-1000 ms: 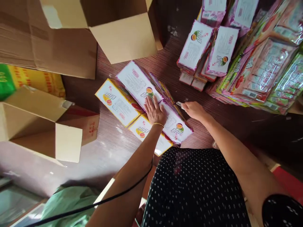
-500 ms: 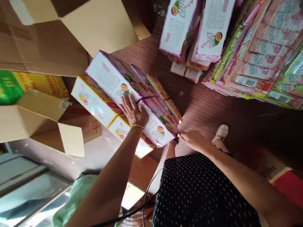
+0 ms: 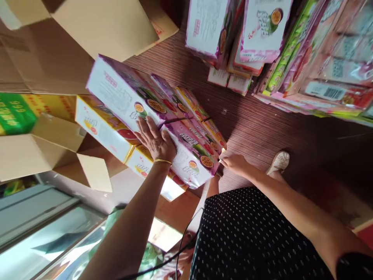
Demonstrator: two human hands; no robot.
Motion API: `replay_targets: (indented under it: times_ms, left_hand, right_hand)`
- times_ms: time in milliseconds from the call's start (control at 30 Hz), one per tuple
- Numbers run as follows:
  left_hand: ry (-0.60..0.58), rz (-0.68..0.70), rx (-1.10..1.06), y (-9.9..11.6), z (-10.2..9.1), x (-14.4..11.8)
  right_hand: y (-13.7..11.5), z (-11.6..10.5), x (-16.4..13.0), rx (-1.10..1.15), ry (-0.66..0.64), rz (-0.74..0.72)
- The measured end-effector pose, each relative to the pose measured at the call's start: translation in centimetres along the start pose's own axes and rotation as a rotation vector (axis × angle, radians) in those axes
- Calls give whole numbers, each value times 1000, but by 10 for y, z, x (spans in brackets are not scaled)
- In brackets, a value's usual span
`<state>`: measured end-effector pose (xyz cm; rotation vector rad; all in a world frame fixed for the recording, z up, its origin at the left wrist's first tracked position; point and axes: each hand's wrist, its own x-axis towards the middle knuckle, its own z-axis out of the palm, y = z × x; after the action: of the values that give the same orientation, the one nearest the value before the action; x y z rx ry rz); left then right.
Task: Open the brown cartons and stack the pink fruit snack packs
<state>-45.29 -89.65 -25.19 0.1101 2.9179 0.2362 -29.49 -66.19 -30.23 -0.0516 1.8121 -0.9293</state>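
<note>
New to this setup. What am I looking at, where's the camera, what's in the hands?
There is no machine here: a person works with two bare hands. The one picture comes from a camera on the person's head, looking down past a dotted black dress. The left hand lies flat, fingers spread, on a purple-and-white carton that tops a stack including yellow cartons. The right hand touches the stack's near corner; whether it holds anything, I cannot tell. Around them are open cardboard boxes, more cartons and wrapped packs on a dark striped wooden surface.

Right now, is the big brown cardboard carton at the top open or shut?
Open: the brown cardboard carton has its flaps spread outward.
</note>
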Motion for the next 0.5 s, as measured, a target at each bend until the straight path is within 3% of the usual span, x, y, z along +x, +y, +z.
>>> replay_targets:
  times_ms: [67,100,200,267,300,400,500]
  left_hand:
    - [13,25,28,3,-1,0]
    - [30,33,58,3,-1,0]
    - [76,44,154,1,2,-1]
    - [73,4,160,1,4,-1]
    - [49,-35,144,2,4,-1]
    - [-83,-139,82,11,1,-2]
    - [-48,-123,140,16,-3,-2]
  right_hand:
    - [18,-5,4,-29,-1,29]
    - [20,-15,21,-25,30,38]
    - [3,-48,105,41,173,-31]
    - [-10,-49,151,42,229,-122]
    - [-12,-41,160,31,223,-155]
    - [8,0,130,-48,43,-191]
    - [43,21,80,-121,-90,-105]
